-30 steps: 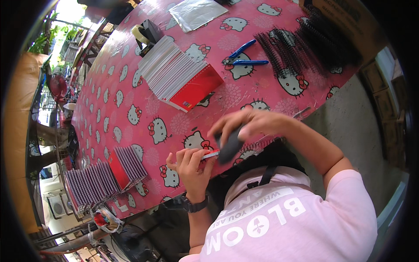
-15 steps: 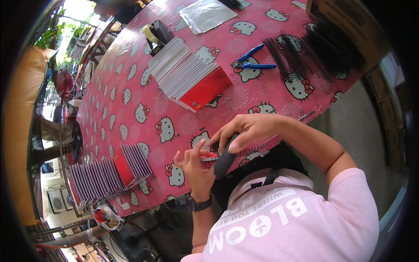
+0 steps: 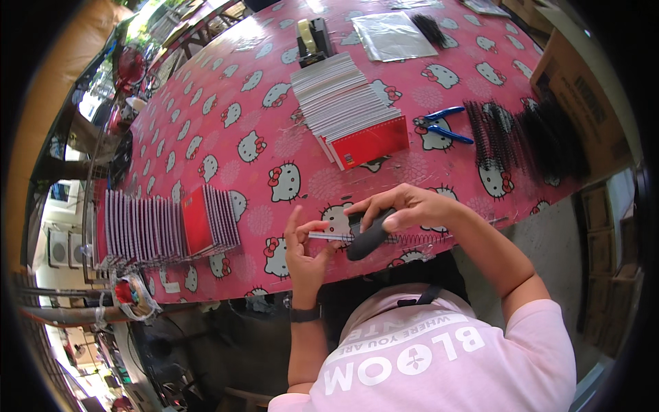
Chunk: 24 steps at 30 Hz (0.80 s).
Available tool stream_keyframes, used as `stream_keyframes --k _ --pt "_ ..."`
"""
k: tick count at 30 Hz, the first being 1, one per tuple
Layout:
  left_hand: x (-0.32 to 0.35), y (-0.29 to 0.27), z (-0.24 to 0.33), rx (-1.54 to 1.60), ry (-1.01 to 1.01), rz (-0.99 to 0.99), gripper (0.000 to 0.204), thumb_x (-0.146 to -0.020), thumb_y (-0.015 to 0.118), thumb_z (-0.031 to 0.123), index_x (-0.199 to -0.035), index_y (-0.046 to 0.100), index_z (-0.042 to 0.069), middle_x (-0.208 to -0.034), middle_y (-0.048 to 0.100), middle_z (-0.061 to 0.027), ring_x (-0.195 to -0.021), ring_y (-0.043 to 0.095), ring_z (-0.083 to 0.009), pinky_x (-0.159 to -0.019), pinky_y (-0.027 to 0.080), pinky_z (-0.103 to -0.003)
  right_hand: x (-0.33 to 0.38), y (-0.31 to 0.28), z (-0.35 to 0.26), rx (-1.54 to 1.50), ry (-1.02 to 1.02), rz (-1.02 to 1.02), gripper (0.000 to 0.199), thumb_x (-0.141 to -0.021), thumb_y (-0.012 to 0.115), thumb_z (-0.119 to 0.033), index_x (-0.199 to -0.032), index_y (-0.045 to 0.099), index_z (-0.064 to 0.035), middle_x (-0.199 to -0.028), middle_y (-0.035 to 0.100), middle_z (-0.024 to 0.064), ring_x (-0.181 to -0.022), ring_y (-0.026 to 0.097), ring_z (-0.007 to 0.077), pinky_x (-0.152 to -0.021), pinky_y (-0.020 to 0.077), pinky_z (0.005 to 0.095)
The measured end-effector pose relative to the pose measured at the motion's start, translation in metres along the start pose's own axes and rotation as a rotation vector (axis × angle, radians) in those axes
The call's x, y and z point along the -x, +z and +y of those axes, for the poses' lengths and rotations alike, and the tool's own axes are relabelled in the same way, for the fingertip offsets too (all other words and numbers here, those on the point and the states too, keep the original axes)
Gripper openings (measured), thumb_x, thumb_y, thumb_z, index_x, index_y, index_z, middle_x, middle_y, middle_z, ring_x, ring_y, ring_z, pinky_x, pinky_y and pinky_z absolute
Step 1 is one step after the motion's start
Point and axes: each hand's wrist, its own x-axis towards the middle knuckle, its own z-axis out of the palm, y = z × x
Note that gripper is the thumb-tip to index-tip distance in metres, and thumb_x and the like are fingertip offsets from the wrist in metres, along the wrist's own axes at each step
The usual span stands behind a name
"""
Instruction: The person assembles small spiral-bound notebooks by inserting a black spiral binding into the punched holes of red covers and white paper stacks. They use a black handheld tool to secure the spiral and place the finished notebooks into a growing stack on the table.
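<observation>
Right fingers [image 3: 373,203] clasping dark tool [image 3: 371,240], left fingers [image 3: 293,225] spread at booklet [image 3: 332,236], pink patterned table [image 3: 439,180], grey floor [image 3: 552,250], carton [image 3: 576,117]

bright daylight, upper left | glare on far tabletop [image 3: 241,40] | edges bowed, corners black

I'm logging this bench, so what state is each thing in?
Right hand: closed around the dark grey tool
Dark grey tool: held, tilted
Left hand: fingers spread at the thin pad
Spiral coil: extending right of the tool
Blue-handled cutters: lying down, handles apart
Black coils: loose on the table
Plastic sleeves: lying flat
Tape dispenser: loaded with a roll
</observation>
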Motion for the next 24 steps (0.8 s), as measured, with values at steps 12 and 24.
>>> stream_keyframes --k 12,24 --pt "0.011 -0.008 -0.038 0.465 -0.169 0.035 0.026 -0.088 0.063 0.000 -0.115 0.063 -0.001 -0.104 0.068 -0.0089 -0.092 0.062 -0.0122 -0.083 0.048 -0.023 -0.017 -0.003 -0.001 0.087 0.136 0.011 0.036 -0.085 0.068 -0.030 -0.104 0.068 0.0014 -0.128 0.057 0.0211 -0.118 0.053 0.0199 -0.094 0.0421 0.0306" --pt "0.008 -0.008 -0.035 0.488 -0.140 -0.015 0.023 -0.088 0.064 -0.001 -0.110 0.067 0.001 -0.102 0.067 -0.0030 -0.086 0.057 -0.0061 -0.077 0.046 -0.021 -0.011 0.005 -0.004 0.517 0.076 0.192 0.037 -0.077 0.076 -0.033 -0.102 0.069 -0.0060 -0.134 0.052 0.0212 -0.123 0.050 0.0344 -0.098 0.0413 0.0410"
